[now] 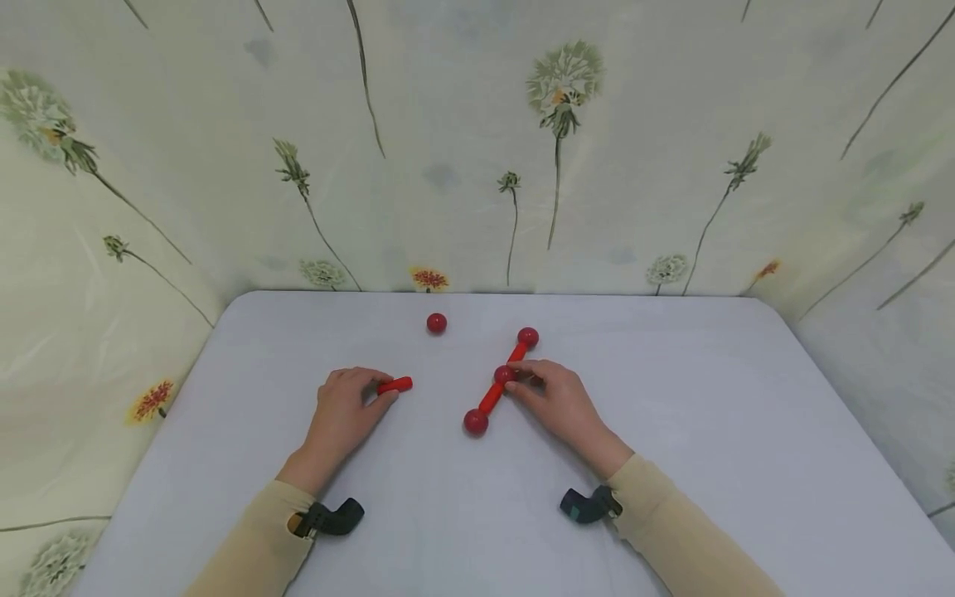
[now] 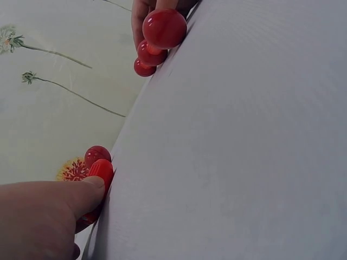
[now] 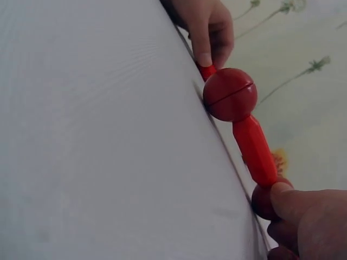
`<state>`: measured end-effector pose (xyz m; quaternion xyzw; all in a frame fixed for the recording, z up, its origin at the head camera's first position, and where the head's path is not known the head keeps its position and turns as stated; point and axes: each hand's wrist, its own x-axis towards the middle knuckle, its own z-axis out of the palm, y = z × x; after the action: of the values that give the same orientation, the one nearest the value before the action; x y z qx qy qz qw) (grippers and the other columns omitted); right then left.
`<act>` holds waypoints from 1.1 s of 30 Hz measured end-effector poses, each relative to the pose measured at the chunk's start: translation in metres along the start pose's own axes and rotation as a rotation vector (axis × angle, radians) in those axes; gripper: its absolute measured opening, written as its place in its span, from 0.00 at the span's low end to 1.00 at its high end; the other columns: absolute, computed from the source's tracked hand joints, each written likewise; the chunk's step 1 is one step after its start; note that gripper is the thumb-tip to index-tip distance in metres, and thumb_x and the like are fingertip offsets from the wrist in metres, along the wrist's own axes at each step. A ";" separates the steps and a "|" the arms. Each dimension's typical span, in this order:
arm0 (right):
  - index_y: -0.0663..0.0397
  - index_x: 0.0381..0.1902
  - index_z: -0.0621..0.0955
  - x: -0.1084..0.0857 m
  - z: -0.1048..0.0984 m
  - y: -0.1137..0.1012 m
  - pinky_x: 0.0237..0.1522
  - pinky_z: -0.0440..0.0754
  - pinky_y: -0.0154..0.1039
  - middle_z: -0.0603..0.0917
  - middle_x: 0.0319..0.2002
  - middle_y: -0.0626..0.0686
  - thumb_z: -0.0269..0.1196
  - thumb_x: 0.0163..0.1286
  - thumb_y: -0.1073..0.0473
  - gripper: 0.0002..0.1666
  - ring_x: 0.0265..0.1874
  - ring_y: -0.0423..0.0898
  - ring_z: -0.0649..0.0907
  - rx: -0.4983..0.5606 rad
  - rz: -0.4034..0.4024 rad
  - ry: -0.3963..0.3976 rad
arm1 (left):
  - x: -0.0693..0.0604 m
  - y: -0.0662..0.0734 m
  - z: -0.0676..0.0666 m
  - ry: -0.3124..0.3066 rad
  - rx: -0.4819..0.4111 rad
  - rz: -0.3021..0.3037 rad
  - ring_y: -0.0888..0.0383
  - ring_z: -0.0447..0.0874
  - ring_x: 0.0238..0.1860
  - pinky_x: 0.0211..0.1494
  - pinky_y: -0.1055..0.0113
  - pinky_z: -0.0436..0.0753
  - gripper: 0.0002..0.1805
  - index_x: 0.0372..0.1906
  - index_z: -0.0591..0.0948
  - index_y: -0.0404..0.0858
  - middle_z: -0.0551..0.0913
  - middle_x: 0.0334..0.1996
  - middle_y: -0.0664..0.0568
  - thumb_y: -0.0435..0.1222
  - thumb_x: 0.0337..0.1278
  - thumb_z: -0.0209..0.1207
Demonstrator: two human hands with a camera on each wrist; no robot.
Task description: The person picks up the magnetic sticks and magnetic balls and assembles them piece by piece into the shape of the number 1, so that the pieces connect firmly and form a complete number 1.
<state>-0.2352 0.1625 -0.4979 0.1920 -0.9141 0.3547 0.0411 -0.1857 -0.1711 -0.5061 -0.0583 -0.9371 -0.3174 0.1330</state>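
My left hand [image 1: 341, 421] pinches a short red rod [image 1: 401, 384] between thumb and fingers, low at the table surface. To its right lies a straight row of three dark red balls joined by two red rods, slanting away from me. My right hand [image 1: 561, 405] pinches the middle ball [image 1: 504, 375] of that row. The near ball [image 3: 230, 95] shows a seam line in the right wrist view, with a faceted rod [image 3: 255, 151] behind it. Far along the row is the third ball [image 1: 528, 337]. A loose red ball [image 1: 436, 323] sits apart near the back.
All of it rests on a white-covered table [image 1: 709, 398] with rounded back corners. Behind and at the sides hangs a pale curtain [image 1: 448, 108] printed with dandelions. Dark wrist devices [image 1: 336, 517] are strapped over both beige sleeves.
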 end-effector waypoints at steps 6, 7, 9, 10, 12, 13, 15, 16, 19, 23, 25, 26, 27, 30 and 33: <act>0.45 0.55 0.84 0.004 0.000 0.006 0.46 0.80 0.44 0.84 0.45 0.43 0.70 0.65 0.52 0.20 0.42 0.43 0.80 0.000 -0.012 0.007 | -0.001 -0.002 0.003 0.006 -0.003 0.003 0.48 0.73 0.52 0.52 0.46 0.68 0.13 0.46 0.86 0.43 0.85 0.41 0.52 0.42 0.57 0.69; 0.45 0.55 0.84 0.005 0.000 0.006 0.46 0.80 0.44 0.84 0.45 0.43 0.70 0.65 0.51 0.20 0.42 0.43 0.80 -0.001 -0.010 0.009 | -0.001 -0.002 0.003 0.005 -0.003 0.002 0.48 0.73 0.52 0.53 0.46 0.68 0.14 0.47 0.86 0.43 0.85 0.41 0.52 0.42 0.57 0.69; 0.45 0.54 0.84 0.006 0.000 0.007 0.47 0.80 0.44 0.84 0.45 0.43 0.70 0.65 0.51 0.20 0.43 0.43 0.80 -0.005 -0.001 0.009 | -0.001 -0.002 0.002 0.003 -0.003 -0.004 0.48 0.73 0.51 0.54 0.47 0.68 0.16 0.50 0.85 0.42 0.85 0.42 0.52 0.43 0.58 0.69; 0.45 0.54 0.84 0.007 -0.001 0.007 0.47 0.80 0.44 0.84 0.45 0.43 0.70 0.65 0.51 0.20 0.43 0.43 0.80 -0.004 0.006 0.009 | -0.001 -0.001 0.002 0.002 -0.001 -0.004 0.48 0.73 0.51 0.54 0.47 0.68 0.17 0.51 0.85 0.42 0.85 0.42 0.52 0.43 0.58 0.68; 0.45 0.55 0.83 0.007 -0.001 0.008 0.48 0.80 0.45 0.84 0.45 0.43 0.69 0.65 0.51 0.20 0.43 0.44 0.81 0.000 0.013 0.007 | -0.001 -0.001 0.002 0.000 0.003 -0.010 0.49 0.74 0.50 0.54 0.48 0.69 0.18 0.52 0.85 0.42 0.84 0.42 0.51 0.44 0.58 0.68; 0.45 0.55 0.83 0.007 -0.001 0.008 0.48 0.80 0.45 0.84 0.46 0.44 0.69 0.65 0.51 0.21 0.44 0.44 0.81 0.003 0.016 0.006 | -0.001 -0.001 0.001 -0.002 0.004 -0.015 0.49 0.74 0.49 0.53 0.49 0.70 0.18 0.52 0.85 0.42 0.84 0.42 0.51 0.44 0.59 0.68; 0.45 0.56 0.83 0.007 -0.001 0.007 0.48 0.80 0.45 0.84 0.46 0.44 0.69 0.65 0.51 0.21 0.44 0.44 0.81 0.009 0.019 0.005 | -0.001 0.000 0.001 -0.004 0.008 -0.022 0.49 0.74 0.47 0.51 0.51 0.71 0.17 0.50 0.86 0.42 0.83 0.42 0.50 0.44 0.58 0.68; 0.45 0.56 0.83 0.007 -0.001 0.007 0.48 0.80 0.45 0.84 0.46 0.44 0.69 0.65 0.51 0.21 0.44 0.44 0.81 0.009 0.021 0.005 | -0.001 0.001 0.001 -0.004 0.008 -0.026 0.50 0.74 0.46 0.50 0.52 0.71 0.16 0.49 0.87 0.42 0.83 0.42 0.50 0.44 0.58 0.68; 0.45 0.55 0.83 0.007 -0.002 0.007 0.48 0.80 0.45 0.84 0.46 0.44 0.69 0.66 0.50 0.21 0.44 0.44 0.81 0.007 0.027 0.007 | -0.002 0.002 0.001 -0.002 0.003 -0.039 0.51 0.73 0.43 0.46 0.54 0.70 0.15 0.46 0.87 0.42 0.81 0.40 0.51 0.45 0.58 0.68; 0.45 0.56 0.83 0.007 -0.001 0.008 0.48 0.80 0.45 0.84 0.46 0.44 0.69 0.66 0.50 0.21 0.44 0.44 0.81 0.009 0.033 0.005 | -0.005 0.005 0.001 0.018 -0.016 -0.032 0.53 0.72 0.39 0.42 0.57 0.69 0.14 0.45 0.87 0.42 0.80 0.36 0.54 0.45 0.57 0.68; 0.45 0.56 0.83 0.007 -0.001 0.008 0.48 0.80 0.45 0.84 0.46 0.44 0.69 0.66 0.50 0.21 0.44 0.44 0.81 0.010 0.034 0.004 | -0.007 0.008 0.000 0.028 -0.029 -0.019 0.55 0.72 0.38 0.40 0.59 0.69 0.14 0.45 0.87 0.42 0.80 0.34 0.55 0.44 0.57 0.68; 0.45 0.56 0.83 0.007 -0.001 0.008 0.48 0.80 0.45 0.84 0.46 0.44 0.69 0.66 0.50 0.21 0.44 0.44 0.81 0.011 0.034 0.005 | -0.008 0.010 0.000 0.031 -0.035 -0.013 0.55 0.72 0.37 0.40 0.59 0.70 0.14 0.45 0.87 0.42 0.79 0.33 0.55 0.44 0.57 0.68; 0.45 0.56 0.83 0.007 -0.001 0.007 0.48 0.80 0.45 0.84 0.46 0.44 0.69 0.66 0.50 0.21 0.45 0.44 0.81 0.011 0.035 0.005 | -0.009 0.012 0.000 0.032 -0.045 -0.009 0.55 0.73 0.37 0.39 0.59 0.70 0.13 0.44 0.87 0.42 0.79 0.32 0.56 0.44 0.56 0.68; 0.45 0.56 0.83 0.007 0.000 0.007 0.48 0.80 0.45 0.84 0.47 0.44 0.69 0.66 0.50 0.21 0.45 0.44 0.81 0.017 0.034 0.004 | -0.013 0.017 0.000 0.032 -0.066 -0.005 0.57 0.73 0.35 0.37 0.61 0.72 0.13 0.44 0.87 0.42 0.78 0.31 0.57 0.43 0.56 0.68; 0.44 0.56 0.83 0.007 0.000 0.007 0.48 0.80 0.44 0.84 0.46 0.43 0.69 0.66 0.50 0.21 0.45 0.44 0.81 0.021 0.031 0.005 | -0.018 0.021 0.001 0.026 -0.091 -0.015 0.58 0.73 0.33 0.34 0.63 0.74 0.12 0.44 0.87 0.43 0.78 0.31 0.59 0.43 0.56 0.68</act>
<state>-0.2442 0.1643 -0.5009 0.1776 -0.9132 0.3651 0.0358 -0.1648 -0.1549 -0.4997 -0.0532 -0.9202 -0.3616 0.1399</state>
